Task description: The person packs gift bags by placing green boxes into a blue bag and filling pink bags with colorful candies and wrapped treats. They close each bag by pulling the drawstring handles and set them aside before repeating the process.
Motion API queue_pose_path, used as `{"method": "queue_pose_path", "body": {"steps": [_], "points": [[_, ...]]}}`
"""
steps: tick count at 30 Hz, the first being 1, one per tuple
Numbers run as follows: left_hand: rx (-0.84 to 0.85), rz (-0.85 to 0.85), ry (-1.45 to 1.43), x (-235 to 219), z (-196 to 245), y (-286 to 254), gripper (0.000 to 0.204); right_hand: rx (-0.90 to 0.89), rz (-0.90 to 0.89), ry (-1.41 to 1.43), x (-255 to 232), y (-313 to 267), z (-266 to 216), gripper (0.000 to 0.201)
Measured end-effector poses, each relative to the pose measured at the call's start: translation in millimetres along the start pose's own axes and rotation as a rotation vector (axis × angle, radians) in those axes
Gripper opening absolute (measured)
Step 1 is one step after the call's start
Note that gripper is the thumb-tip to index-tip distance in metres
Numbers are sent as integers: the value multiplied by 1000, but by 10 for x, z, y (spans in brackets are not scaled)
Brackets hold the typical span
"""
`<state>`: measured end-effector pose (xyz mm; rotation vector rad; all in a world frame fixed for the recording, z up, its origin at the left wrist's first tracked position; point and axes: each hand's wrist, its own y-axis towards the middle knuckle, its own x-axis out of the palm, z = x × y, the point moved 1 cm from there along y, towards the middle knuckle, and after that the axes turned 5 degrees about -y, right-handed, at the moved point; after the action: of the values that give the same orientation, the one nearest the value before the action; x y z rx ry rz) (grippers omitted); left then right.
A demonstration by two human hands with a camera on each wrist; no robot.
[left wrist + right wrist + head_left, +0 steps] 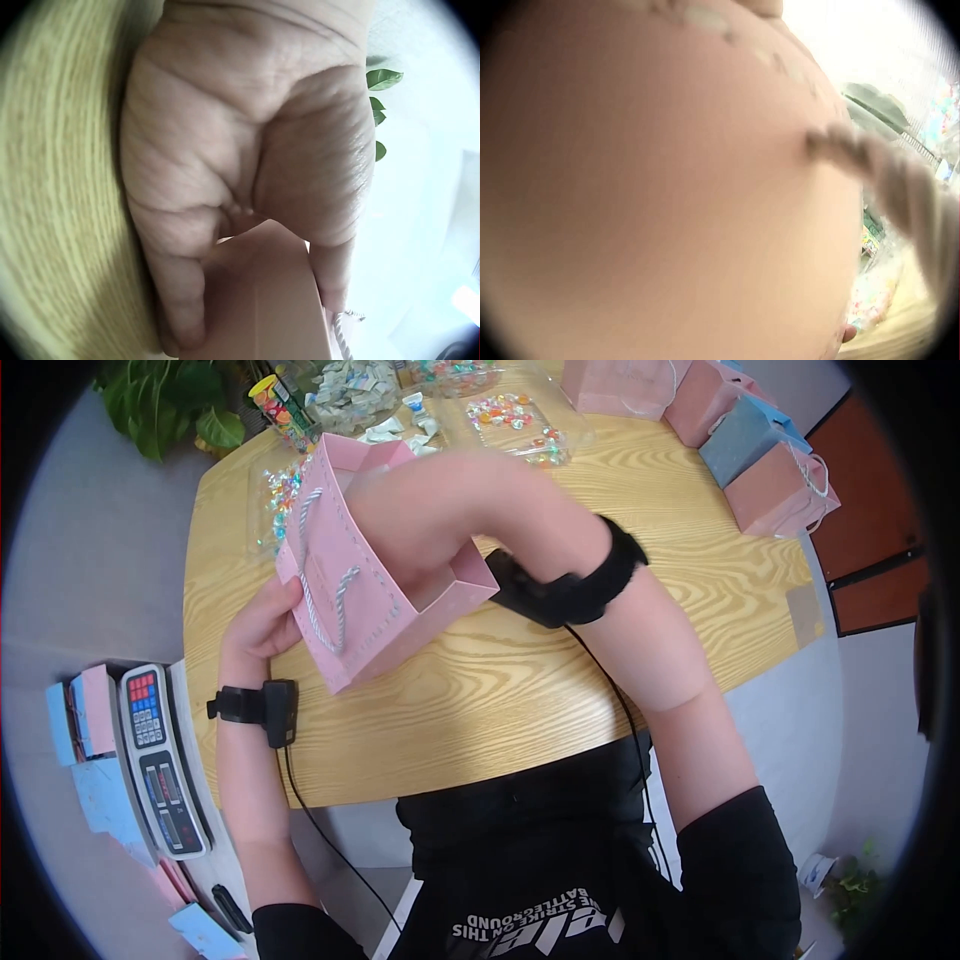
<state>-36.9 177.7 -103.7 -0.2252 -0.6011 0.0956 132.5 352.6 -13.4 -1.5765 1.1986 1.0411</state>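
Note:
A pink paper bag (pixel 365 595) with twisted rope handles stands tilted over the table in the head view. My left hand (pixel 265 622) grips its lower left side; in the left wrist view, the thumb and fingers of this hand (pixel 240 142) lie on opposite faces of the bag (pixel 259 300). My right hand (pixel 405 525) reaches in through the bag's opening, its fingers hidden by the bag wall. Pink bag surface (pixel 667 180) fills most of the right wrist view, with a blurred rope handle (pixel 900 180) at its right.
Trays of wrapped candies (pixel 505 425), a heap of small packets (pixel 355 395) and a colourful canister (pixel 280 410) stand at the table's back. Several pink and blue bags (pixel 755 445) line the back right. A keypad scale (pixel 165 760) is at left. Cables trail from both wrists.

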Motion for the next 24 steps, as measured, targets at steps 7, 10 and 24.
{"method": "queue_pose_path", "body": {"steps": [7,10,24], "points": [[14,-3,-56,17,3,10,69,128,443,589,-685,-631,479,23],[-5,27,-68,31,1,16,69,580,611,224,-561,-504,877,26],[-33,-34,8,186,47,24,74,819,264,-182,213,-110,1634,81]]}}
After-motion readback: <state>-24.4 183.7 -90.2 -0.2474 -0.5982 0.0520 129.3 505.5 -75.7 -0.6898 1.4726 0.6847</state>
